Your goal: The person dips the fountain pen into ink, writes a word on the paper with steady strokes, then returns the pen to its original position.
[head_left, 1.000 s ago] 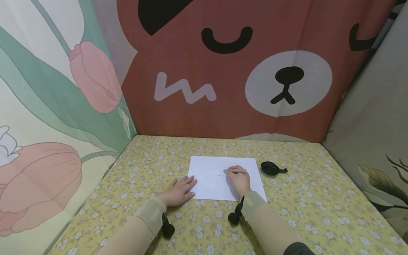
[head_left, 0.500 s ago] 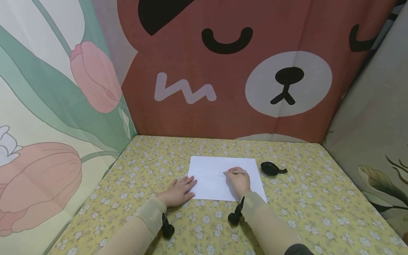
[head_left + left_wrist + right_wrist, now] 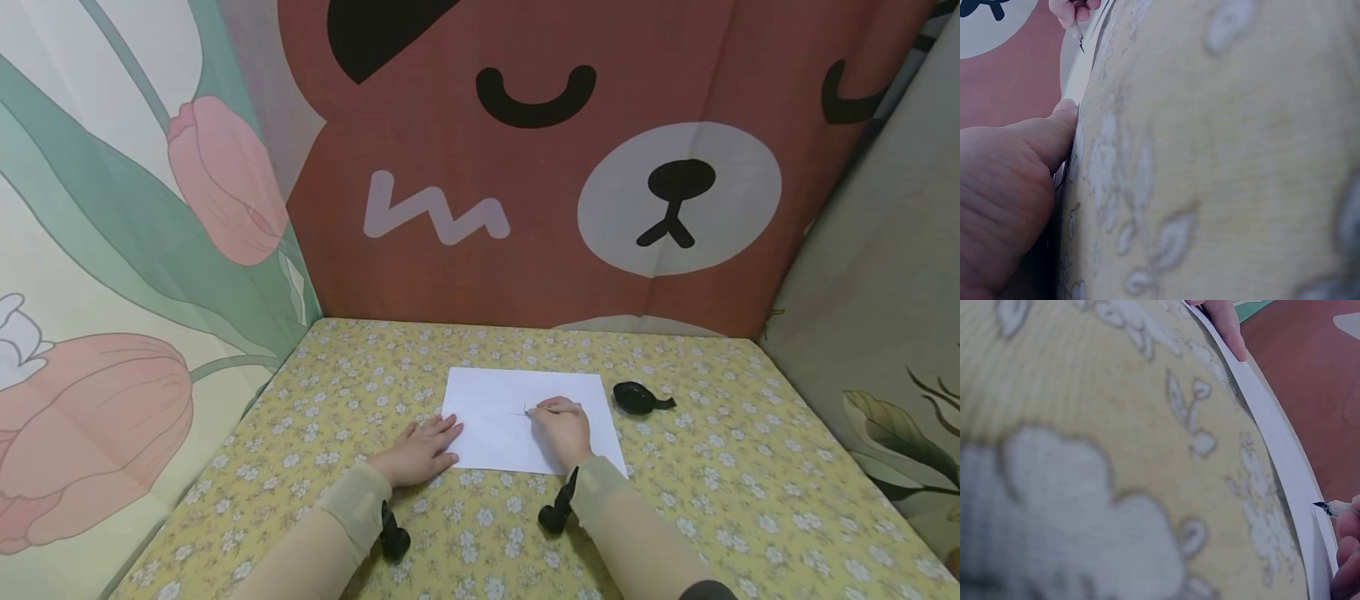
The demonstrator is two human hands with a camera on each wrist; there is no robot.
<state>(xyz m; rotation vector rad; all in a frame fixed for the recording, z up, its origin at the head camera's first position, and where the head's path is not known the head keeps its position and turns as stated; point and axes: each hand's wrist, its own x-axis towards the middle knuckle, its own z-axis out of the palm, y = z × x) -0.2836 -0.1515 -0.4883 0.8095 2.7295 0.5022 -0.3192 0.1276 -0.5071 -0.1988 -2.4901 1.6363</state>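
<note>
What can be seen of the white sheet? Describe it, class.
The sheet is white, thin and rectangular, apparently paper, lying flat on the yellow flowered cloth. Near its middle are thin dark strokes, one horizontal, one upright. The left hand touches its left edge; the right hand, holding a pen, lies over its right half.

The right hand point(image 3: 562, 429) pinches a pen point(image 3: 553, 408) at thin lines point(image 3: 517, 414) on the white paper sheet point(image 3: 487, 433); the left hand point(image 3: 418, 452) rests on its left edge. Right of it lies a black tailed oval object point(image 3: 634, 397); beneath it, a floral tablecloth point(image 3: 480, 525).
</note>
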